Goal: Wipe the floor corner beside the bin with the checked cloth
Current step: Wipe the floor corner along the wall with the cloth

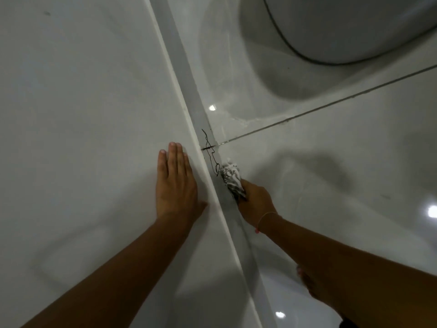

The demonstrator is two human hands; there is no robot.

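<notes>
My right hand point(256, 201) is closed around a bunched black-and-white checked cloth point(231, 177), which presses on the glossy floor right where it meets the grey skirting strip point(189, 74). My left hand point(176, 185) lies flat, fingers together, against the white wall point(82, 91) just left of the strip. A thin dark hair-like strand point(211, 152) lies on the strip just beyond the cloth's tip. The white round bin point(343, 27) stands on the floor at the upper right, well beyond the cloth.
A dark grout line point(331, 105) crosses the white floor tiles from the strip toward the right edge. A bare foot point(312, 287) rests on the floor at lower right, under my right forearm. Lamp reflections shine on the tiles.
</notes>
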